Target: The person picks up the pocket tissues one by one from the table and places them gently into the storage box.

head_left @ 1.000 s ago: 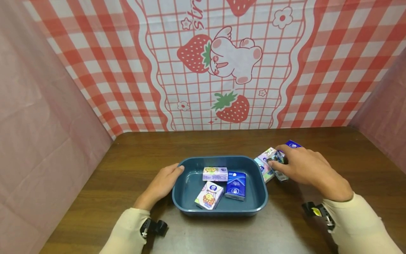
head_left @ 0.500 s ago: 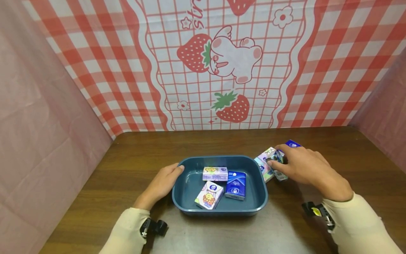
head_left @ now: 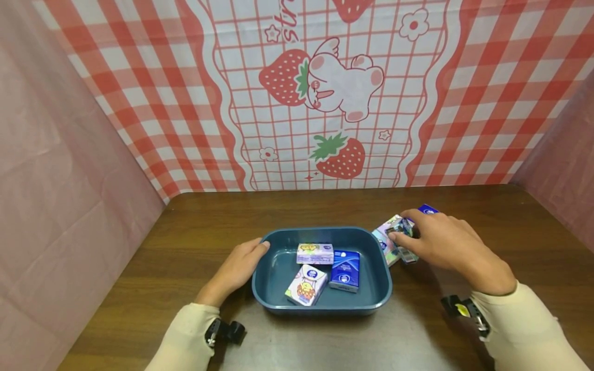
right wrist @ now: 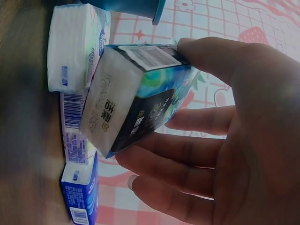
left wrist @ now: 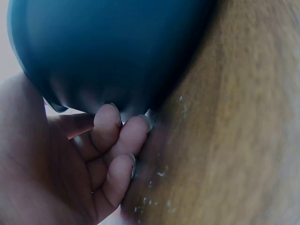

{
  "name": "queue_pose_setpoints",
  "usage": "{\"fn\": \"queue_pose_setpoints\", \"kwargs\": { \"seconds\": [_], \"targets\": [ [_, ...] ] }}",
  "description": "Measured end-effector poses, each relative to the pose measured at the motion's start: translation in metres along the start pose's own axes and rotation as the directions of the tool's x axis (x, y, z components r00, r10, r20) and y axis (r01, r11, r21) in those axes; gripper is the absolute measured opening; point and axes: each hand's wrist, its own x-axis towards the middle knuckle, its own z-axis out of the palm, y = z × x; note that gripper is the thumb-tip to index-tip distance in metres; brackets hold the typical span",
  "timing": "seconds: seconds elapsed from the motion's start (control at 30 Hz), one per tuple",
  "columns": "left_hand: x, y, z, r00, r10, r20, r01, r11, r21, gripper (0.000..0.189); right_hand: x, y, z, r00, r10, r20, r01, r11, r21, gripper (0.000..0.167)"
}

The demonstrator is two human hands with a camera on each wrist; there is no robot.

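Lower centre of the head view, teal tub [head_left: 278, 270]: stands on the brown wood-grain table [head_left: 199, 216] with three wrapped packs inside.
Tub contents: a lilac pack [head_left: 314, 254] lies toward the back, a white pack [head_left: 306, 286] with a yellow cartoon at front left, and a deep-blue pack [head_left: 345, 272] on the right, tilted slightly.
Left hand [head_left: 238, 265]: at the tub's left end, thumb on the rim, fingers curled against the outer wall, gripping it; the left wrist view shows three fingertips there.
Right hand [head_left: 445, 242]: right of centre, pinching a dark patterned pack between thumb and fingers, the other fingers loosely bent.
Dark patterned pack [right wrist: 145, 89]: held tilted at the middle of the right wrist view, in front of the row; whether it touches the row, I cannot tell.
Row of packs: down the left of that view, a pale pack [right wrist: 70, 51], a barcoded lilac pack [right wrist: 72, 112] and a far blue pack [right wrist: 79, 192].
Sleeves: cream, at the lower left and lower right of the head view, each wrist wearing a black strap.
Backdrop: red-and-white checked cloth [head_left: 158, 67] across the top, strawberries printed in the middle.
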Motion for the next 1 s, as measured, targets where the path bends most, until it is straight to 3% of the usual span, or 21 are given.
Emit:
{"fn": "queue_pose_setpoints", "kwargs": {
  "seconds": [0.6, 0.83, 1.0],
  "targets": [
    [0.000, 0.000, 0.000, 1.000, 0.007, -0.018, -0.007, 1.000, 0.003, 0.037, -0.006, -0.011, -0.007, 0.995, -0.017, -0.102, 0.017, 1.000, -0.004, 0.083],
    [0.001, 0.000, 0.000, 1.000, 0.003, -0.020, -0.003, 1.000, -0.003, 0.037, -0.008, -0.017, -0.011, 0.983, -0.037, -0.180, 0.037, 0.999, -0.004, 0.078],
    [0.000, 0.000, 0.000, 1.000, 0.005, -0.022, -0.005, 1.000, 0.002, 0.038, -0.009, -0.020, -0.012, 0.982, -0.048, -0.183, 0.047, 0.999, -0.012, 0.078]
  ]
}}
